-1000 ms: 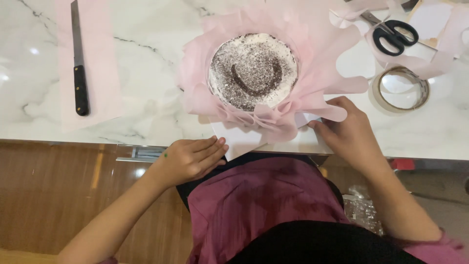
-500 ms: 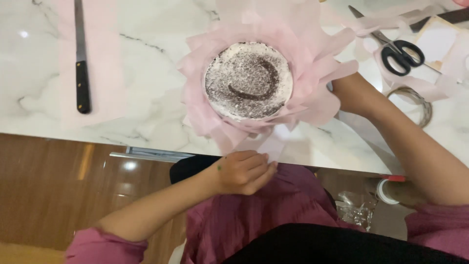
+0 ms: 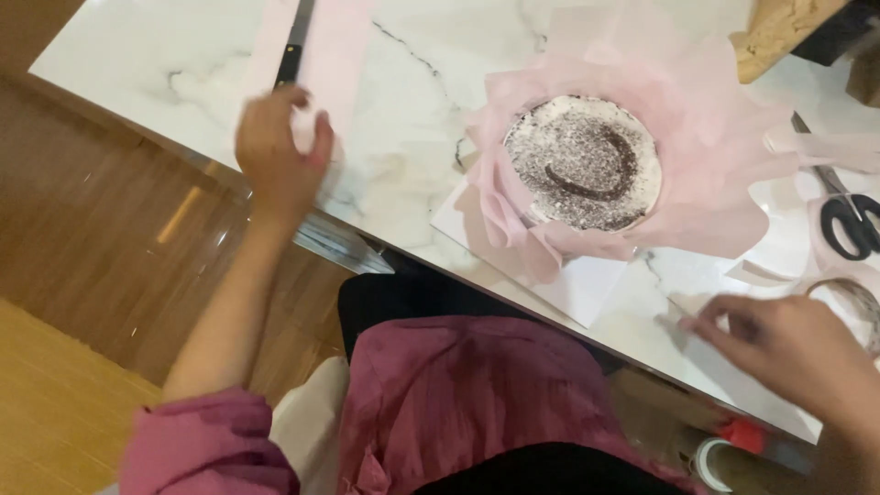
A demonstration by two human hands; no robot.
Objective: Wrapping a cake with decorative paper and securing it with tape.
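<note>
The left hand (image 3: 278, 151) has left the tabletop (image 3: 403, 174) edge and now reaches, fingers apart, onto the pink paper strip (image 3: 323, 69) beside the knife (image 3: 293, 46), at ten o'clock from the cake (image 3: 583, 163); the right hand (image 3: 788, 353), loosely open, rests at five o'clock, holding nothing.

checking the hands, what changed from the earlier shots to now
The left hand left the table edge and reached out to the pink paper strip by the knife. The right hand drew back from the cake's pink wrap. Cake unchanged.

Bare marble (image 3: 403, 119) between knife (image 3: 295, 41) and cake (image 3: 584, 163) — scissors (image 3: 852, 225) crowd the right
</note>
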